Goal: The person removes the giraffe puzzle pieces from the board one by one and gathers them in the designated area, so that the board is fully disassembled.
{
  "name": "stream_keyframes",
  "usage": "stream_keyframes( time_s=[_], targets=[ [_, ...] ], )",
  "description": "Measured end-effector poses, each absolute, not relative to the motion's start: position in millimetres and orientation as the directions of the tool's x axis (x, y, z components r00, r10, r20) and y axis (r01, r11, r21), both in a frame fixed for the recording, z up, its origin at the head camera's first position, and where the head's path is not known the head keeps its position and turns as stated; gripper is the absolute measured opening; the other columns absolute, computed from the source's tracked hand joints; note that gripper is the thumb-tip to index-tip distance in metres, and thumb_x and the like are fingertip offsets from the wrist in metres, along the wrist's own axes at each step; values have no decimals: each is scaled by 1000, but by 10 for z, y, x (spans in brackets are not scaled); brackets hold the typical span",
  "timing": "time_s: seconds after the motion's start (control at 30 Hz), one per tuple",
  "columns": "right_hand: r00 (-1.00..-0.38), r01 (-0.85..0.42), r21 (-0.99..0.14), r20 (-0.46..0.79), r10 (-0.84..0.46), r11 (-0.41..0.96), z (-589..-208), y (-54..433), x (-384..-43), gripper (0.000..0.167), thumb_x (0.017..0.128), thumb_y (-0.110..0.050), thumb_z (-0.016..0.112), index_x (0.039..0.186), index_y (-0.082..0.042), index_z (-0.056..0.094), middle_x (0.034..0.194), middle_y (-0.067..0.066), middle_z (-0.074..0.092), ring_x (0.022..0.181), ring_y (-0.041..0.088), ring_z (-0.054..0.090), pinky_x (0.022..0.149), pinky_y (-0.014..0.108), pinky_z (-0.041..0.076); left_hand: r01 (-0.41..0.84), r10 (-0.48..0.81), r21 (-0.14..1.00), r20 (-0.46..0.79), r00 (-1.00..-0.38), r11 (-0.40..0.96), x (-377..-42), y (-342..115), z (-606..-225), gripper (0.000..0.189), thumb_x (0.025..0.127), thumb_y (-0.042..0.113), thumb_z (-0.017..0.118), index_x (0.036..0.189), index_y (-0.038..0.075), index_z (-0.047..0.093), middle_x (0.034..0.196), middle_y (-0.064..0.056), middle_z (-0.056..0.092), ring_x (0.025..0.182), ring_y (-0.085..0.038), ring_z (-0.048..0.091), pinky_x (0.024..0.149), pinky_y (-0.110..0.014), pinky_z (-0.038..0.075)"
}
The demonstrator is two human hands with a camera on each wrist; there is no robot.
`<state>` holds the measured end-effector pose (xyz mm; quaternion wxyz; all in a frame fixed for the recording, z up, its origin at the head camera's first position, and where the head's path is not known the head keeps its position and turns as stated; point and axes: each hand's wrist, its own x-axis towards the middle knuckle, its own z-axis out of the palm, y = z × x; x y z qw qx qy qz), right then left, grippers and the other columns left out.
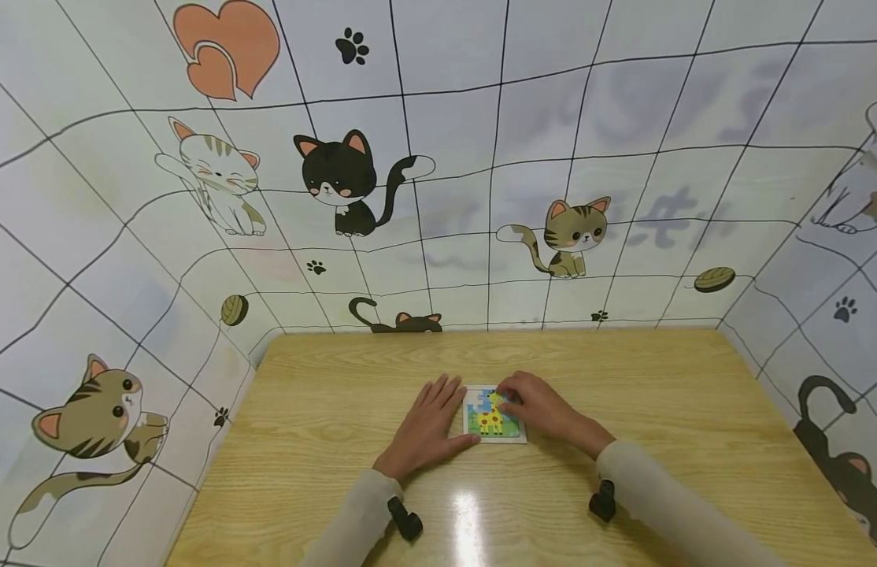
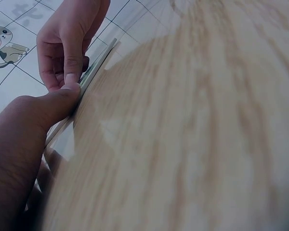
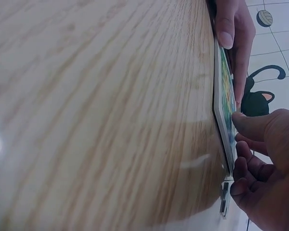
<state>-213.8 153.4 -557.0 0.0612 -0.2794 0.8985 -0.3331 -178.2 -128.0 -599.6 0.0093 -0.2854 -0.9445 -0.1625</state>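
A small jigsaw puzzle [image 1: 490,425] with a yellow giraffe on a blue and green ground lies flat on the table in a white frame. White backing shows at its upper left. My left hand [image 1: 429,425] rests flat along the frame's left side, its thumb touching the lower left edge. Over the upper right part, my right hand [image 1: 541,403] has thumb and fingers curled in a pinch on a puzzle piece, mostly covered by the fingers. From the right wrist view, the right thumb [image 3: 253,126] meets the puzzle's face; the puzzle [image 3: 226,96] appears edge-on.
The wooden table [image 1: 325,394] has light grain and a bright reflection near the front. Behind and at both sides stand walls with a cat print [image 1: 339,185] and grid lines. Each sleeve carries a dark wrist camera [image 1: 405,520].
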Motion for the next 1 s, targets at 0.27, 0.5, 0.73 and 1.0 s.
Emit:
stream_keyframes(
  time_s=[0.27, 0.5, 0.73, 1.0],
  targets=[
    [-837, -469, -600, 67, -543, 648, -5531, 1496, -2127, 27, 102, -12, 81, 126, 0, 75, 97, 1, 62, 84, 11, 52, 75, 33, 50, 559, 543, 294, 142, -828, 775, -1779, -1292, -6003, 98, 104, 79, 50, 173, 10, 37, 182, -9, 27, 170, -32, 18, 137, -54, 16],
    [-837, -474, -577, 60, -544, 665, -5466, 1455, -2098, 30, 101, -12, 82, 127, 1, 75, 98, 0, 61, 85, 12, 52, 77, 34, 50, 565, 548, 267, 142, -824, 781, -1781, -1298, -6003, 97, 104, 78, 50, 173, 10, 37, 182, -9, 26, 170, -33, 18, 137, -54, 16],
    [-837, -474, -559, 46, -545, 680, -5474, 1443, -2121, 31, 100, -12, 82, 127, 2, 75, 101, 0, 63, 89, 12, 55, 80, 37, 53, 562, 547, 283, 139, -826, 777, -1793, -1295, -6017, 98, 104, 79, 50, 173, 11, 36, 183, -8, 25, 170, -32, 17, 138, -54, 15],
    [-839, -469, -551, 33, -544, 690, -5492, 1439, -2145, 32, 100, -13, 83, 127, 3, 77, 102, 0, 64, 90, 13, 55, 81, 37, 54, 559, 545, 293, 136, -827, 776, -1797, -1297, -6029, 99, 103, 79, 49, 173, 11, 36, 183, -8, 25, 170, -32, 17, 138, -53, 16]
  ],
)
